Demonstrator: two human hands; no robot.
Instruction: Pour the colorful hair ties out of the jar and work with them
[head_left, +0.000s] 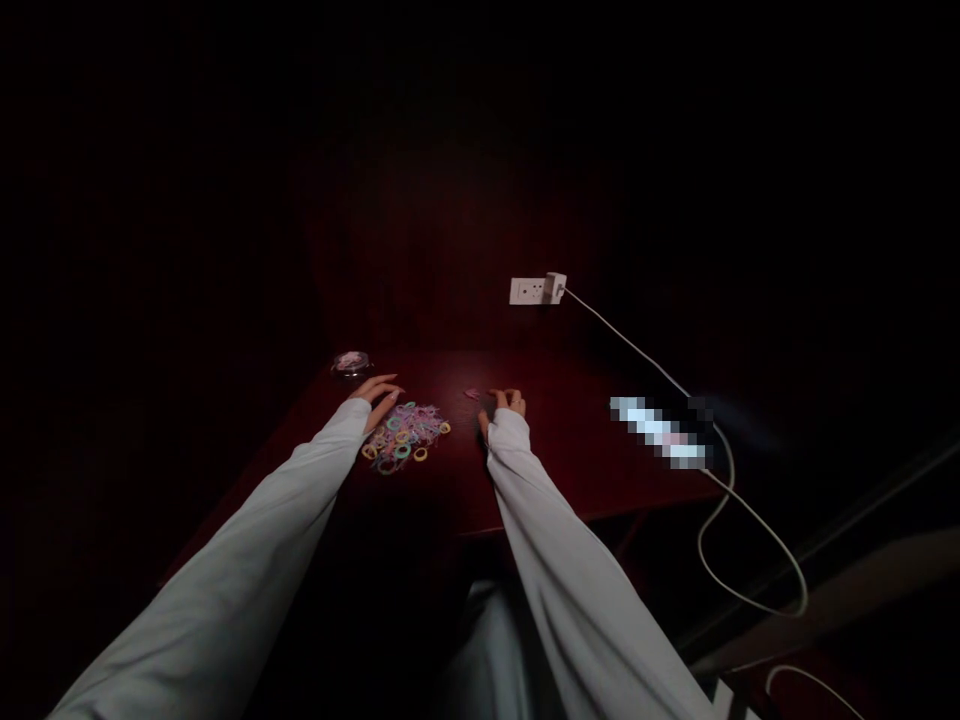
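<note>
A pile of small coloured hair ties (405, 436), in pink, purple, yellow and green, lies on the dark red table (562, 460). My left hand (381, 395) rests at the pile's far left side, fingers stretched out and apart, holding nothing that I can see. To the right of the pile, my right hand (504, 406) is on the table with its fingers spread and slightly bent. Just left of its fingertips lies a small pink bunch (472, 394), apart from the pile; its details are too small to make out.
A small round clear container (351, 364) with pale pink contents stands at the back left. A wall socket (527, 291) holds a white charger (555, 286). Its white cable (626, 345) runs to a blurred-out bright device (660, 432) on the right and hangs past the table edge.
</note>
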